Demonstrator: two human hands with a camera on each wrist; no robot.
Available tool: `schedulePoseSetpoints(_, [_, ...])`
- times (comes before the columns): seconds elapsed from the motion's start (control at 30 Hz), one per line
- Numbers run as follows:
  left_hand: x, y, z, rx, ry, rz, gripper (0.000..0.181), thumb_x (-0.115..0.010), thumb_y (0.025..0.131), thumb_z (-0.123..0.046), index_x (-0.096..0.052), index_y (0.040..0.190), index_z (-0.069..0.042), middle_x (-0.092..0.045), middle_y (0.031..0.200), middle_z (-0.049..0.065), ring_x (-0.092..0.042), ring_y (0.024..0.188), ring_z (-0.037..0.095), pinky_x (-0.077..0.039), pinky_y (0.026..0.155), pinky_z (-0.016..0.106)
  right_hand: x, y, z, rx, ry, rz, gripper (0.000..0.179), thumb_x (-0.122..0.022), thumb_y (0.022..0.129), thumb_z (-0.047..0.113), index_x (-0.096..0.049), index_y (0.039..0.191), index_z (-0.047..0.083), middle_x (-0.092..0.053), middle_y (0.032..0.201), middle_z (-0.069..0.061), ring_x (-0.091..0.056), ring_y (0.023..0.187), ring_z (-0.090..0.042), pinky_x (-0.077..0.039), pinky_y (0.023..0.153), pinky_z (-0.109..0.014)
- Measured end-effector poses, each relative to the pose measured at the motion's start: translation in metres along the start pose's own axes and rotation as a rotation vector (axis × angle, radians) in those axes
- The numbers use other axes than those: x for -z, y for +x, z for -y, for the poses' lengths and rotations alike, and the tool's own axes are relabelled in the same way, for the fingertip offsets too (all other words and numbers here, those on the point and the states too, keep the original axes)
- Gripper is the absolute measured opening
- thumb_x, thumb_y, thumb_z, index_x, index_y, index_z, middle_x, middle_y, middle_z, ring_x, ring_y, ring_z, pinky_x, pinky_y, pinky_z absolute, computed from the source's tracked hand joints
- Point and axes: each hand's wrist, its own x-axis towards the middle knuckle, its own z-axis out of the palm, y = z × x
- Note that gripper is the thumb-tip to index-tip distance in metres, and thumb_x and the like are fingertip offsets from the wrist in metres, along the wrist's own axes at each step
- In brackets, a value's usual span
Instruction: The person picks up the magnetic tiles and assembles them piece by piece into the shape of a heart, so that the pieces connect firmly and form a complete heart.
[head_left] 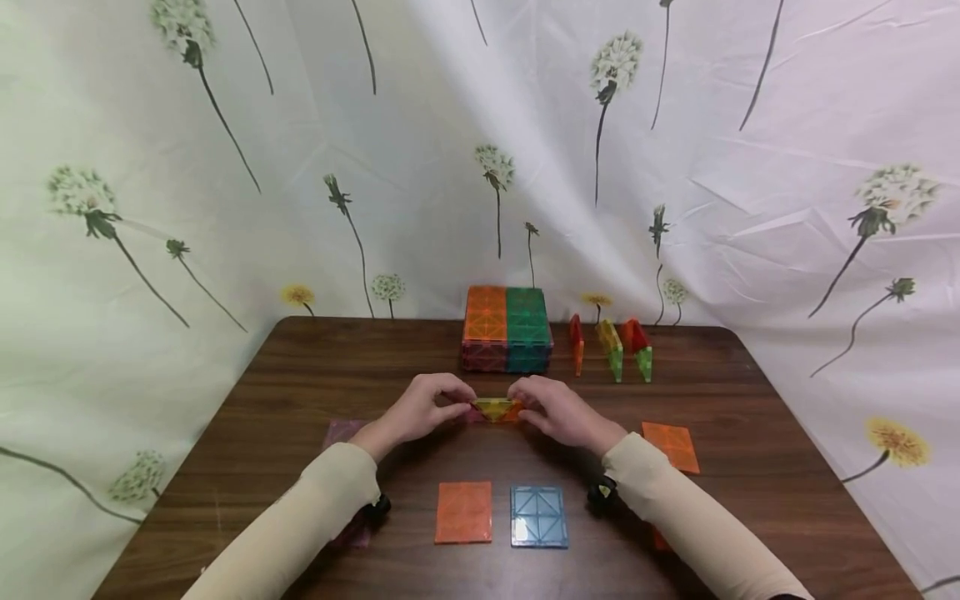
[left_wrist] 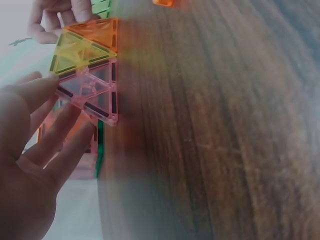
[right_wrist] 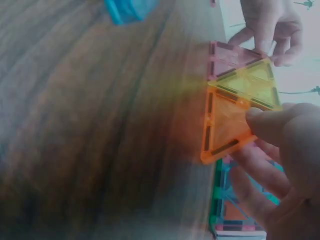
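Note:
Pink (left_wrist: 92, 87), yellow (right_wrist: 252, 82) and orange (right_wrist: 226, 120) translucent triangle tiles stand edge to edge in a row on the dark wooden table, the yellow one point-down in the middle. My left hand (head_left: 420, 410) pinches the upper corner of the pink triangle, where it meets the yellow one. At the other end, my right hand (head_left: 564, 412) grips the orange triangle; its thumb lies on the near face in the right wrist view. From the head, the fingers partly cover both outer tiles.
Behind the hands rises a stack of square tiles (head_left: 486, 315), orange and green on top. Several tiles stand on edge right of it, including a yellow-green pair (head_left: 611, 350). Nearer lie flat orange (head_left: 463, 512) and blue (head_left: 539, 517) squares. Purple (head_left: 345, 430) and orange (head_left: 671, 447) tiles flank the arms.

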Motion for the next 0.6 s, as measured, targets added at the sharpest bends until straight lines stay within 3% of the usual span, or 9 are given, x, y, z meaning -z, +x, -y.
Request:
schedulePoseSetpoints(0.1, [-0.002, 0.001, 0.0, -0.051, 0.027, -0.005, 0.013, -0.078, 0.094, -0.002, -0.08, 0.105, -0.009, -0.077, 0.105, 0.001, -0.072, 0.1, 0.018, -0.062, 0.083, 0.046, -0.003, -0.002, 0.003, 0.007, -0.032, 0.014, 0.027, -0.074, 0.099, 0.007, -0.066, 0.123, 0.016, -0.068, 0.114, 0.001, -0.067, 0.103, -0.013, -0.06, 0.089, -0.035])
schedulePoseSetpoints(0.23, [-0.003, 0.0, -0.001, -0.067, 0.03, -0.019, 0.014, -0.078, 0.093, 0.001, -0.081, 0.103, -0.008, -0.077, 0.104, 0.0, -0.072, 0.1, 0.018, -0.061, 0.084, 0.047, -0.007, -0.003, 0.004, 0.008, -0.058, 0.017, 0.032, -0.073, 0.1, 0.01, -0.065, 0.13, 0.017, -0.069, 0.121, 0.001, -0.067, 0.11, -0.012, -0.059, 0.093, -0.036])
schedulePoseSetpoints(0.43, [0.001, -0.001, -0.001, -0.017, 0.045, 0.009, 0.015, -0.077, 0.095, -0.003, -0.081, 0.109, -0.008, -0.077, 0.109, 0.001, -0.071, 0.105, 0.019, -0.06, 0.09, 0.046, -0.01, -0.002, 0.003, 0.043, -0.065, -0.032, 0.038, -0.074, 0.098, 0.005, -0.064, 0.132, 0.019, -0.069, 0.121, 0.001, -0.068, 0.109, -0.012, -0.06, 0.091, -0.036])
schedulePoseSetpoints(0.6, [0.022, -0.01, -0.002, 0.021, 0.124, 0.052, 0.019, -0.078, 0.097, -0.012, -0.078, 0.115, -0.012, -0.074, 0.115, 0.0, -0.069, 0.11, 0.019, -0.057, 0.095, 0.049, -0.007, -0.003, 0.003, 0.048, -0.087, -0.057, 0.033, -0.075, 0.097, 0.004, -0.067, 0.125, 0.019, -0.07, 0.115, 0.003, -0.069, 0.1, -0.011, -0.061, 0.084, -0.034])
